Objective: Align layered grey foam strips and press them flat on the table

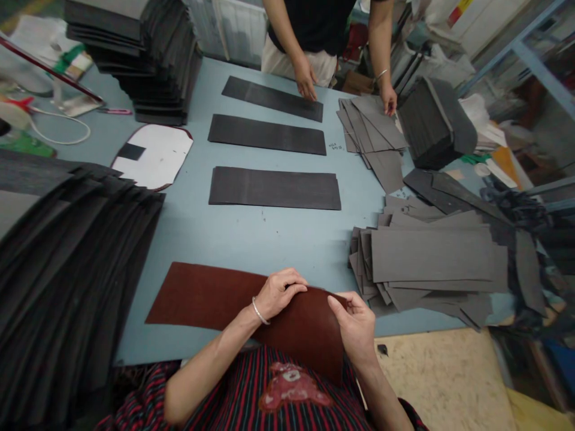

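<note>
A long reddish-brown leather strip (206,293) lies along the near edge of the table, its right part raised and hanging toward my body. My left hand (281,293) is closed on the strip's far edge near its middle, thumb and fingers pinched together. At the far right corner, my right hand (354,323) pinches the strip between thumb and fingers. Beyond it, three dark grey rectangular pieces (274,188) lie in a row going away from me.
Tall stacks of dark sheets stand at left (67,269) and far left (139,60). Grey cut pieces (431,254) are piled at right, near a dark block of stacked pieces (433,123). Opposite, a co-worker's hand (306,78) touches the farthest strip; the other touches grey sheets (372,123).
</note>
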Demonstrator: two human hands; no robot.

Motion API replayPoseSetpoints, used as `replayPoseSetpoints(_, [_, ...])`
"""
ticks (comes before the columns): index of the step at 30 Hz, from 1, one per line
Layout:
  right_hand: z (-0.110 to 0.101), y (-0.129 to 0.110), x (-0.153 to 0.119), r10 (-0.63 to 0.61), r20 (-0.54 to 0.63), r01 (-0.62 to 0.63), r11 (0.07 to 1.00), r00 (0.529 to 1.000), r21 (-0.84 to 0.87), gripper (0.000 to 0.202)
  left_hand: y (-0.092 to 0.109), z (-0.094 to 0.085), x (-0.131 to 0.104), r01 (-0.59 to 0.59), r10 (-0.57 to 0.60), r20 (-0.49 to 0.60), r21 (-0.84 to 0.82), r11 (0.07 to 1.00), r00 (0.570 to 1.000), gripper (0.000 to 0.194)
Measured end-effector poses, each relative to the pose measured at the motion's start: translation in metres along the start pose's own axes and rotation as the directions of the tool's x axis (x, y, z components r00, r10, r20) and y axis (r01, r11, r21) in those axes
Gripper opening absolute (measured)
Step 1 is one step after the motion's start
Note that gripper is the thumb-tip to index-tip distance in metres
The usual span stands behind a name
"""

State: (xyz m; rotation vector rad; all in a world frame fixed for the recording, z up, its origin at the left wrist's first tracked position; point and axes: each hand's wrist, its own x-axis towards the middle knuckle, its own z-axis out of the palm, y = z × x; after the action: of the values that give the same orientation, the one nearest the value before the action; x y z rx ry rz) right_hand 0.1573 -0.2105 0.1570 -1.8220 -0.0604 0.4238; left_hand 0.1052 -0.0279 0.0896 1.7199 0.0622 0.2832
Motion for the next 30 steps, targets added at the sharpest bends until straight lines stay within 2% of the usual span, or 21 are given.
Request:
replayPoseSetpoints(4, [0.000,0.000,0.001,0.003,0.004,-0.003,1.000,1.000,-0.008,0.026,0.004,-0.002,0.002,0.002,-0.004,0.028,0.041,0.999,1.000,0.020])
replayPoseSetpoints(8, [-0.001,0.000,0.003,0.004,0.025,-0.004,1.000,1.000,0.008,0.027,0.010,0.005,0.006,-0.044,0.039,0.071,0.060,0.997,0.997,0.021])
replayPoseSetpoints(13, [-0.002,0.003,0.002,0.007,0.039,-0.007,1.000,0.999,0.010,0.025,0.012,0.017,0.009,-0.047,0.047,0.031,-0.004,0.999,0.998,0.020])
replayPoseSetpoints(22, [0.000,0.003,0.004,0.006,0.049,-0.006,1.000,0.999,0.002,0.022,0.016,0.016,0.011,-0.030,0.030,0.034,0.001,1.000,0.999,0.021])
replayPoseSetpoints(25, [0.001,0.001,0.006,0.002,0.049,-0.002,1.000,0.999,0.003,0.023,0.014,0.019,0.011,-0.035,0.035,0.059,-0.011,0.999,0.998,0.022])
replayPoseSetpoints(30, [0.002,0.001,0.008,-0.003,0.045,0.004,1.000,0.999,-0.012,0.024,0.011,0.023,0.012,-0.018,0.019,0.036,-0.038,0.999,0.999,0.021])
